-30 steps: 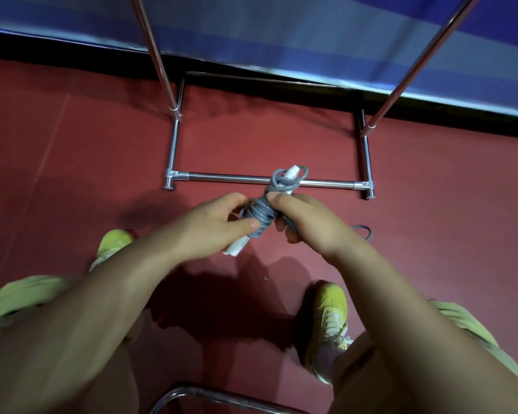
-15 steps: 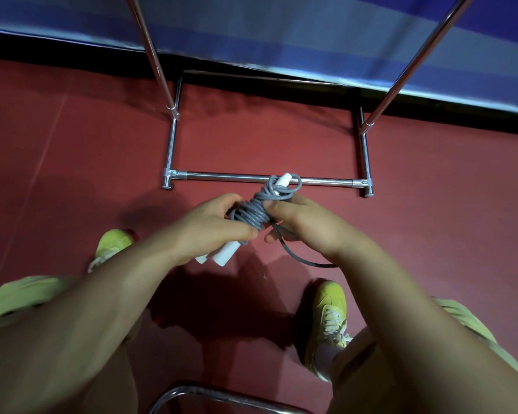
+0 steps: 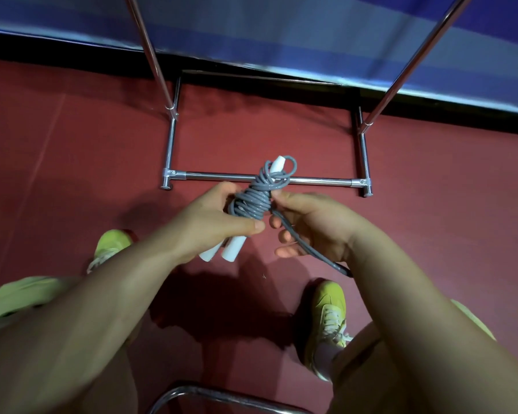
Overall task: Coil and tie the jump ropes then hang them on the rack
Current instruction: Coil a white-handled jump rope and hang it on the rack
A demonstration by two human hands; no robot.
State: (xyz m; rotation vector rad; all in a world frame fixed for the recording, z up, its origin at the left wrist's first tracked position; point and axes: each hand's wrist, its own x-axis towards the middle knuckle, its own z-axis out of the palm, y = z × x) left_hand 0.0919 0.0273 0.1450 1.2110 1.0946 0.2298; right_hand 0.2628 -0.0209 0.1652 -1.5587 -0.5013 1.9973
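A grey jump rope (image 3: 253, 200) is wound in tight turns around its two white handles (image 3: 233, 248), whose ends poke out above and below the bundle. My left hand (image 3: 213, 224) grips the bundle from the left, thumb across the front. My right hand (image 3: 307, 224) holds the loose grey tail of the rope, which runs down across its palm toward my wrist. The chrome rack (image 3: 266, 176) stands on the floor just beyond my hands, its low front bar behind the bundle and two uprights rising out of view.
The floor (image 3: 72, 162) is dark red, and a blue padded wall (image 3: 281, 34) runs behind the rack. My yellow-green shoes (image 3: 326, 321) stand below my hands. A curved chrome tube (image 3: 210, 394) crosses the bottom edge of the view.
The bundle has tilted more upright and the white handles now stick out further below my left hand. The loose tail has been drawn in across my right palm.
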